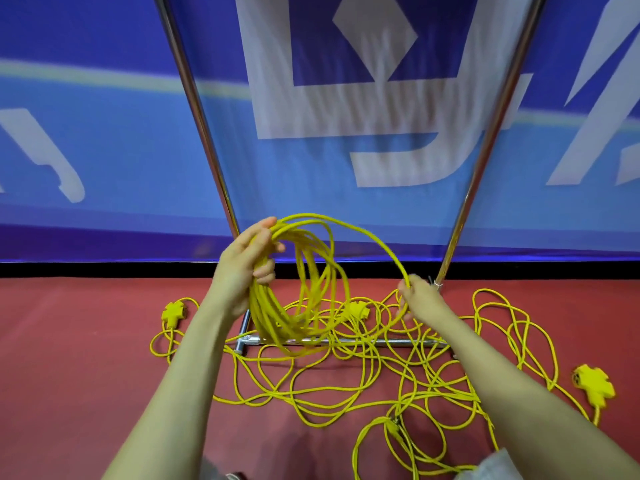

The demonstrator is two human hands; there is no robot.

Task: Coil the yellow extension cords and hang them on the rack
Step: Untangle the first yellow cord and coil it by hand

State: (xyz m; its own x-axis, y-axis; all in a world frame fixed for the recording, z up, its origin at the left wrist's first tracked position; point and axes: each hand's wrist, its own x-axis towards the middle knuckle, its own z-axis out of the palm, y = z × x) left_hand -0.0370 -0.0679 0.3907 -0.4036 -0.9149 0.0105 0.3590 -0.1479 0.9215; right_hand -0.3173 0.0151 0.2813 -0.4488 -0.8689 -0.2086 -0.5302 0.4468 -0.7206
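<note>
Yellow cord by the armful, part coiled, mostly not. Grips the coil [298,299] in the left hand [249,258], fingers and thumb wrapped round the top of the bundle, high above the left end of the rack's base bar [346,342], to let the loops hang free and even. Pinches the running strand [374,240] in the right hand [420,299], fingers curled round it above the bar's right end, arm held wide to measure out one more loop as an arc back to the coil.

Leaves the loose cord [346,386] sprawled over the red floor [69,341], across the bar and in front of it, heavily overlapped. Probably calls for slow feeding to stop snags riding up.

Also lying about: a socket block [173,311] past the bar's left end, a second socket block [358,308] just behind its middle, a third socket block [594,384] well beyond its right end. Possibly a plug [393,426] in front of the bar, too small to be sure.

No telling about anything hung: only the uprights [197,109] rising from the bar's ends in view, top rail out of frame. Likely next: carry the arc across and lay it into the left hand's grasp.
</note>
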